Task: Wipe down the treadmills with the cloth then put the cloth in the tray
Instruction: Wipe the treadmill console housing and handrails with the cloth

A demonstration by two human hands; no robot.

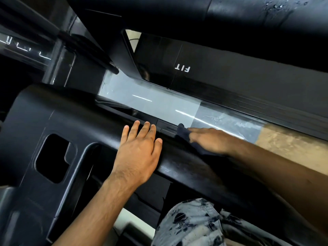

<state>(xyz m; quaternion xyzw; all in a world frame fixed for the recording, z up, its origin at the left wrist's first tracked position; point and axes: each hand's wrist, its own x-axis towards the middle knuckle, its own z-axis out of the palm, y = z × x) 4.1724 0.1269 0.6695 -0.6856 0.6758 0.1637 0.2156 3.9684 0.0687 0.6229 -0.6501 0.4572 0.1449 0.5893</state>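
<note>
**Cloth working along a treadmill's edge**

A person is leaning over the near treadmill (53, 112) and bracing the left hand (138, 150) flat on its black cover. The fingers are straight, spread and gripping nothing, apparently taking the body's weight while the other arm is reaching. The right hand (207, 139) is pressing a dark cloth (182, 131) onto the cover's far edge, just right of the left hand. Its fingers are looking stretched out on top of the cloth rather than curled round it, though blur is softening them. The flat press is likely spreading the cloth over more surface. Beyond a strip of pale floor (150, 102), the far treadmill (230, 77), lettered FIT, is lying parallel. Wiping is judged to be under way. No tray is showing, so the drop-off is yet to come. Patterned trousers (191, 222) are showing at the near edge.
</note>
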